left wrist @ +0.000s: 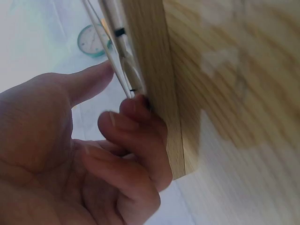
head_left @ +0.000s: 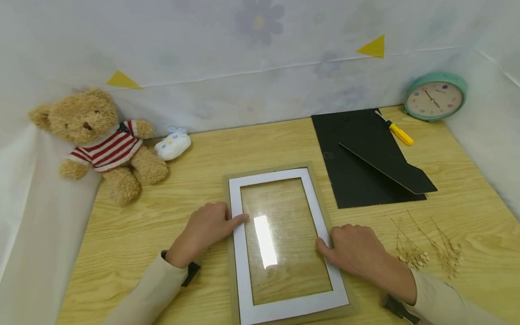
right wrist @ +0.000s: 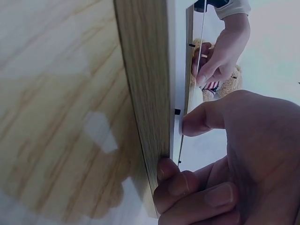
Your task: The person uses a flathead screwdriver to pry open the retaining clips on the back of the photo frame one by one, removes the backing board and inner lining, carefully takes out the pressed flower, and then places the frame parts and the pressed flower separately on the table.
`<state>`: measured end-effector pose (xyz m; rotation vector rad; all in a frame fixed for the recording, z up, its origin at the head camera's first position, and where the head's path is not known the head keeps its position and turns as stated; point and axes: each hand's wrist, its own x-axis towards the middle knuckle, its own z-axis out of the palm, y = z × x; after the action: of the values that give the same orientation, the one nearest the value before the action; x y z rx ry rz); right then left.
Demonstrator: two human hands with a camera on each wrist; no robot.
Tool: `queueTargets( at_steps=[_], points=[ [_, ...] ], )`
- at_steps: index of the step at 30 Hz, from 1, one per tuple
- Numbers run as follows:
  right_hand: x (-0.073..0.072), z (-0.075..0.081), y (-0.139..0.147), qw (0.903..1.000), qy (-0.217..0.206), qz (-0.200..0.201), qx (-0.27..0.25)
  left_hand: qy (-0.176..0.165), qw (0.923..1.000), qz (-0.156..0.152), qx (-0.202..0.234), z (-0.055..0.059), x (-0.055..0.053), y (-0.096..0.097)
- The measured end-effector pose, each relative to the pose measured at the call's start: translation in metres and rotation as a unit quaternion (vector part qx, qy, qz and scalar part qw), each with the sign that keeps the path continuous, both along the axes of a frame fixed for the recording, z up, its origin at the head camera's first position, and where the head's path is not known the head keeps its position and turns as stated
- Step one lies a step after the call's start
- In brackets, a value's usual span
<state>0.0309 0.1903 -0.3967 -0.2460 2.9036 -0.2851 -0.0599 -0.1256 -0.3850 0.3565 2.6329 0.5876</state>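
Observation:
A light wooden picture frame [head_left: 234, 293] lies on the table in front of me, with a white mat [head_left: 300, 299] inside its border. Over the mat is a clear glass pane [head_left: 290, 253], catching a bright reflection. My left hand [head_left: 205, 228] pinches the pane's left edge, thumb on top and fingertips beneath. At the right edge my right hand [head_left: 357, 250] pinches it likewise. Both wrist views show the pane's thin edge standing slightly apart from the frame, curled fingers touching the frame's side. Small dark tabs [left wrist: 121, 32] show along the frame's inner edge.
A black backing board [head_left: 329, 171] with a raised stand leg lies at the back right, beside a yellow screwdriver [head_left: 401, 134] and green clock [head_left: 435, 97]. Dried flowers [head_left: 414, 257] lie near my right forearm. A teddy bear [head_left: 111, 149] and small white plush [head_left: 173, 145] sit back left.

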Motion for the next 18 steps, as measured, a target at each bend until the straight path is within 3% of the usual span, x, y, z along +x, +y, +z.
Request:
queueTargets(
  at_steps=[4, 6, 8, 11, 13, 15, 18],
  points=[
    [-0.001, 0.001, 0.0, 1.0, 0.006, 0.002, 0.0, -0.037, 0.9969, -0.012, 0.068, 0.0, 0.001, -0.005],
    [-0.001, 0.001, 0.001, 1.0, 0.003, 0.002, 0.0, -0.083, 0.9872, -0.014, 0.136, -0.002, 0.001, -0.01],
    [0.0, 0.001, 0.001, 1.0, -0.003, 0.001, -0.002, -0.142, 0.9664, -0.009, 0.214, -0.004, 0.002, -0.015],
    [0.001, 0.002, 0.003, 0.9997, -0.021, -0.005, -0.008, -0.237, 0.9175, 0.023, 0.319, -0.009, 0.007, -0.022],
    [0.002, 0.002, 0.004, 0.9992, -0.033, -0.011, -0.016, -0.275, 0.8894, 0.05, 0.362, -0.012, 0.013, -0.025],
    [0.003, 0.001, 0.007, 0.9984, -0.046, -0.017, -0.027, -0.288, 0.8733, 0.077, 0.385, -0.013, 0.02, -0.026],
    [0.004, 0.0, 0.011, 0.9969, -0.059, -0.02, -0.047, -0.275, 0.8678, 0.103, 0.401, -0.013, 0.027, -0.027]
  ],
)
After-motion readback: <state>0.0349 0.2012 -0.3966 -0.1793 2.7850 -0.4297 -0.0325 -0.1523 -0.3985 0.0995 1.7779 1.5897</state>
